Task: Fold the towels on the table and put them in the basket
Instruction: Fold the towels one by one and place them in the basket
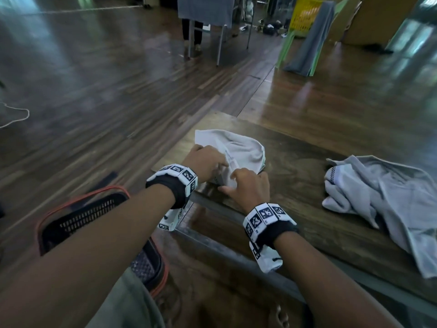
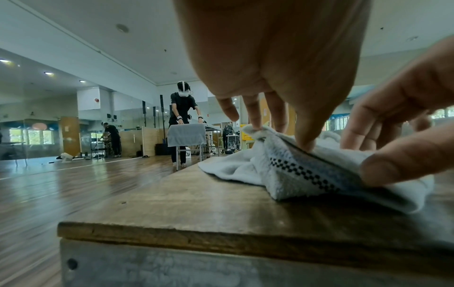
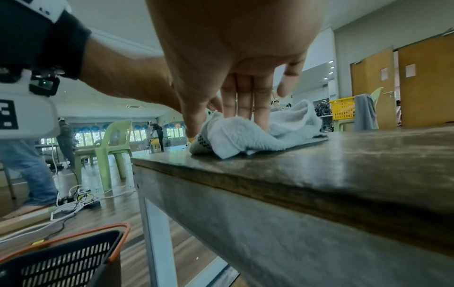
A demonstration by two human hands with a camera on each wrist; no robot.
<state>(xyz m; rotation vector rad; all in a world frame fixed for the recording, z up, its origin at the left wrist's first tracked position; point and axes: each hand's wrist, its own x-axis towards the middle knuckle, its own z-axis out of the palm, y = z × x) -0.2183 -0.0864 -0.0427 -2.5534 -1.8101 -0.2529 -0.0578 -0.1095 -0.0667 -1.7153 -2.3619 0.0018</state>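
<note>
A small pale towel [image 1: 246,150] with a black checked band [image 2: 302,172] lies bunched at the left corner of the wooden table [image 1: 307,185]. My left hand [image 1: 221,165] reaches down onto it and pinches its raised far edge [image 2: 255,128]. My right hand [image 1: 236,178] pinches the near folded edge, with its thumb [image 2: 393,169] on the checked band and its fingers [image 3: 243,108] straight down on the cloth [image 3: 258,136]. A second, larger grey towel [image 1: 387,197] lies crumpled at the table's right. The black basket with an orange rim [image 1: 94,192] stands on the floor at the lower left.
The basket [image 3: 68,258] sits just below the table's left end, beside its metal leg [image 3: 157,223]. Cables [image 3: 68,203] and a green chair [image 3: 110,143] are on the floor beyond. Another person [image 2: 183,116] works at a far table. A yellow crate [image 1: 305,17] stands far back.
</note>
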